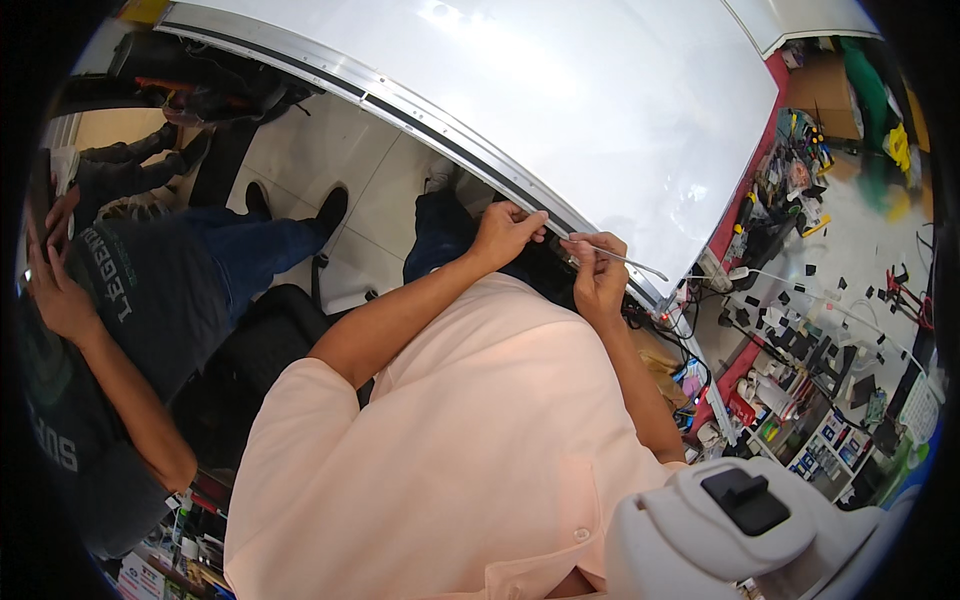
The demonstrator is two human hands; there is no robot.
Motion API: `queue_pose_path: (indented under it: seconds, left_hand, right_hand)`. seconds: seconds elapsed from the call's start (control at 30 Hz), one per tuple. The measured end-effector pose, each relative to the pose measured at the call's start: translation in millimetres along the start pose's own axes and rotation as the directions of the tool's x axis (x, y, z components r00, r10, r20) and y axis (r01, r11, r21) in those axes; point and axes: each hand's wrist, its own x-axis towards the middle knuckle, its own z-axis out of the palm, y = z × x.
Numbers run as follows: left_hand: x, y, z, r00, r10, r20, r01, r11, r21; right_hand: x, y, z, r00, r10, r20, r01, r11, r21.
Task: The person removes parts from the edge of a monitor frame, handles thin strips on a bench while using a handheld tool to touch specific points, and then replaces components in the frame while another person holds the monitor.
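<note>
A thin pale rod (637,264) with a slightly bent end is pinched between the thumb and fingers of my right hand (600,272). It sticks out to the right, over the lower corner of a large white panel (560,90). Close to it on the left, my left hand (508,237) is closed in a pinch at the panel's metal edge strip (430,125). Whatever lies between those left fingertips is too small to make out. The two hands are a short gap apart.
At left, another person in a dark shirt (150,270) stands with raised hands. Cluttered tools (790,190) lie beyond the panel's right end. Small parts and a divided organizer (835,450) fill the bench at lower right. Dark cables (700,350) hang beside my right forearm.
</note>
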Motion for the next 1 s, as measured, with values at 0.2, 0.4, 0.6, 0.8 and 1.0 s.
queue_pose_path:
  seconds: [0.2,0.4,0.6,0.8,1.0]
  left_hand:
    - [2,-4,-2,1.000,0.024,0.006,-0.025,1.000,0.009]
    - [1,-3,-1,1.000,0.016,0.010,-0.016,1.000,0.013]
    - [3,-5,-4,0.999,0.023,0.032,-0.024,0.999,0.038]
    - [4,-7,-5,0.999,0.020,0.043,-0.023,0.998,0.063]
    - [4,-5,-5,0.998,0.028,0.057,-0.033,0.995,0.092]
  right_hand:
    - [-1,16,0,0.995,-0.104,0.011,0.104,0.980,-0.172]
    - [6,10,1,0.959,-0.274,0.073,0.274,0.828,-0.489]
    - [12,17,6,0.901,-0.413,0.129,0.417,0.750,-0.513]
    - [12,15,8,0.915,-0.382,0.127,0.393,0.775,-0.495]
    - [10,17,8,0.954,-0.291,0.070,0.290,0.840,-0.458]
